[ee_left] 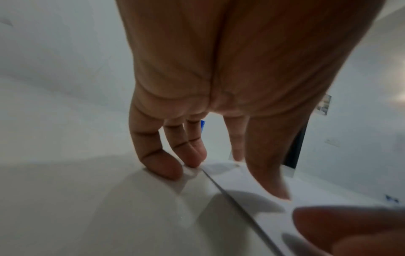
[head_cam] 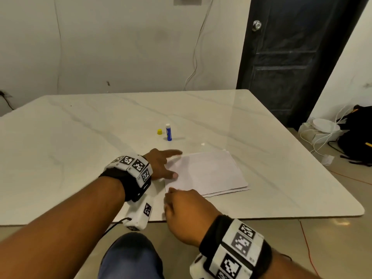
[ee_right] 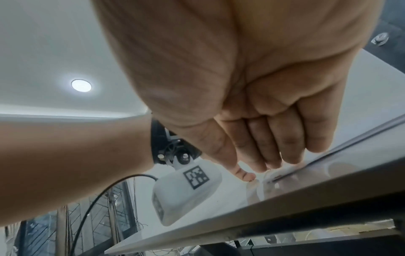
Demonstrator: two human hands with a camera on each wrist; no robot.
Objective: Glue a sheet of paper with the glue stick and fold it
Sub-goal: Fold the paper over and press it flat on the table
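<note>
step: folding | left hand point(head_cam: 161, 165) flat, presses paper point(head_cam: 209, 172) | right hand point(head_cam: 187, 212) at near corner, grip unclear | next: crease

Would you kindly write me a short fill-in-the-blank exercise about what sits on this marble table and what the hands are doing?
1. The blue glue stick stands ____ on the white marble table.
2. The small loose cap beside it is ____ in colour.
3. The left hand presses on the ____ edge of the white paper stack.
4. The right hand touches the stack's ____ corner.

Missing words: upright; yellow; left; near-left
</note>
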